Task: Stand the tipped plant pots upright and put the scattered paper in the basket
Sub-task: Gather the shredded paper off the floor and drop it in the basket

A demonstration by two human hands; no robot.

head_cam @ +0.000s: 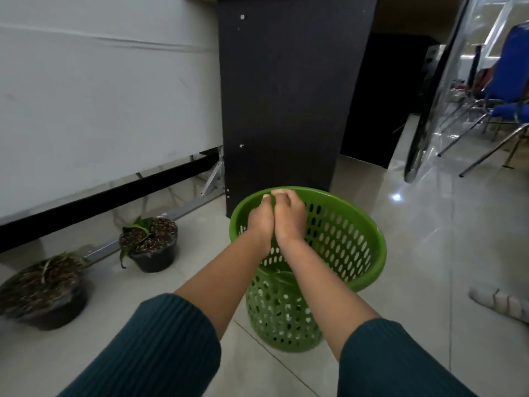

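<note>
A green perforated plastic basket (359, 224) stands on the tiled floor in front of me. My left hand (259, 222) and my right hand (289, 216) are pressed side by side over its far rim, fingers curled downward into the opening. No paper shows in or between them, and their palms are hidden. Pale patches show through the basket's lower holes; I cannot tell whether they are paper. To the left, a black plant pot (153, 245) with soil and green leaves stands upright. A second, blurred pot (43, 293) sits nearer at far left, also upright.
A dark cabinet panel (280, 96) rises right behind the basket. A white partition (100, 96) with a metal foot runs along the left. At right are blue chairs (509, 81) with chrome legs and another person's slippered foot (501, 305).
</note>
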